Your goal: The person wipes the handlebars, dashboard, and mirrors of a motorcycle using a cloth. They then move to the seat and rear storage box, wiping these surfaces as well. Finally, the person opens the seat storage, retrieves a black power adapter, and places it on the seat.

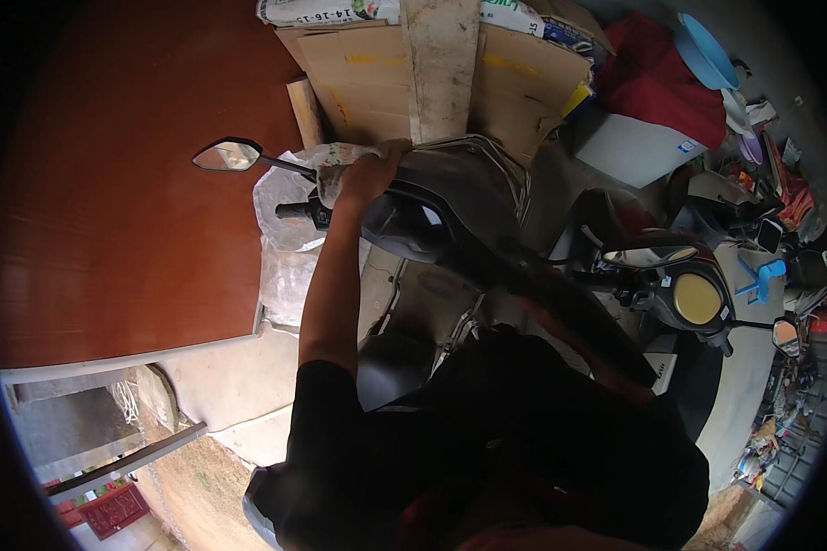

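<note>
My left hand lies on the front of a dark scooter, with a greyish cloth bunched under its palm and fingers. Just left of it are the scooter's rubber handlebar grip and an angular mirror on a stalk. The glossy instrument panel sits right below the hand. My right forearm reaches forward beneath a long dark part; the right hand is lost in shadow near the right side of the handlebar.
A red-brown panel stands at left, beside clear plastic sheeting. Flattened cardboard and a wooden board lean ahead. Close on the right is another scooter. Beyond are a white box, a blue basin and a blue stool.
</note>
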Action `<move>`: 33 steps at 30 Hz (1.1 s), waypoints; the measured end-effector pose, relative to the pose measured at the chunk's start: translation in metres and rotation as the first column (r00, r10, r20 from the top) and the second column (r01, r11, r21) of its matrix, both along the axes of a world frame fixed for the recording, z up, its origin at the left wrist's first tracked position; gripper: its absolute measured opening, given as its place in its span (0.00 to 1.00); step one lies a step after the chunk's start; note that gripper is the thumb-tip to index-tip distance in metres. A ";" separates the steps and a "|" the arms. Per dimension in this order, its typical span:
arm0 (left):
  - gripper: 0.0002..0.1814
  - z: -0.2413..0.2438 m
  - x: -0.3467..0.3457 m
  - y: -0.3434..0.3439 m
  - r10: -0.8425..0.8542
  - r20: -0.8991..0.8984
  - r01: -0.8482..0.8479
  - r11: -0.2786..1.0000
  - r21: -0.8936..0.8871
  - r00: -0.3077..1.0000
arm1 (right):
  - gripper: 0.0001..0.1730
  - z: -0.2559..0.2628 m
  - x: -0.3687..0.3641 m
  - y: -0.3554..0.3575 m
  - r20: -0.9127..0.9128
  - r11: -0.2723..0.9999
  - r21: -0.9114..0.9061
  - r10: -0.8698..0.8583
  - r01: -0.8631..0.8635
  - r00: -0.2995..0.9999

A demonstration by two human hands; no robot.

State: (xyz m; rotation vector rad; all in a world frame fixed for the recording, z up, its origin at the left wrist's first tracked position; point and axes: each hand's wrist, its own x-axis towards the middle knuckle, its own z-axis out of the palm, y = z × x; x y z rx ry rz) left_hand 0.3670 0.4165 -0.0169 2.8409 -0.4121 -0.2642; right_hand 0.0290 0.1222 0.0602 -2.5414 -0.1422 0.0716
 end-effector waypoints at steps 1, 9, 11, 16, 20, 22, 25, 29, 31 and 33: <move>0.25 -0.006 0.006 -0.002 -0.034 -0.066 0.040 0.996 0.086 0.997 | 0.27 -0.001 0.004 0.000 0.022 0.999 0.049 -0.023 0.022 0.999; 0.34 0.043 -0.079 -0.169 -0.652 -0.141 0.667 0.732 0.139 0.745 | 0.12 -0.045 0.057 -0.028 0.229 0.923 0.350 -0.247 0.157 0.942; 0.25 0.039 -0.103 -0.184 -0.733 -0.192 0.752 0.657 0.047 0.653 | 0.11 -0.052 0.068 -0.024 0.147 0.887 0.405 -0.303 0.222 0.942; 0.22 0.038 -0.114 -0.146 -0.765 0.118 0.766 0.641 0.048 0.633 | 0.11 -0.070 0.055 -0.023 0.170 0.910 0.369 -0.268 0.191 0.948; 0.23 0.061 -0.103 -0.105 -0.474 0.313 0.505 0.863 -0.022 0.823 | 0.18 -0.105 0.027 -0.020 0.277 0.995 0.003 -0.099 0.103 0.956; 0.24 0.058 -0.106 -0.085 -0.305 0.428 0.383 0.917 -0.109 0.851 | 0.23 -0.079 0.020 -0.002 0.351 0.991 -0.014 -0.121 0.134 0.928; 0.24 0.052 -0.126 -0.066 -0.129 0.532 0.270 0.943 -0.195 0.837 | 0.22 -0.040 0.011 0.015 0.515 0.985 0.000 -0.149 0.174 0.844; 0.24 0.038 -0.167 -0.073 -0.065 0.557 0.258 0.926 -0.275 0.828 | 0.20 0.013 0.002 0.025 0.311 0.990 -0.125 -0.025 0.067 0.950; 0.25 0.033 -0.192 -0.078 -0.063 0.537 0.290 0.891 -0.350 0.841 | 0.20 -0.022 -0.007 0.019 0.411 0.967 -0.239 0.014 0.092 0.912; 0.25 0.029 -0.228 -0.084 -0.107 0.476 0.331 0.846 -0.417 0.873 | 0.21 -0.062 -0.007 0.016 0.410 0.970 -0.201 -0.043 0.136 0.911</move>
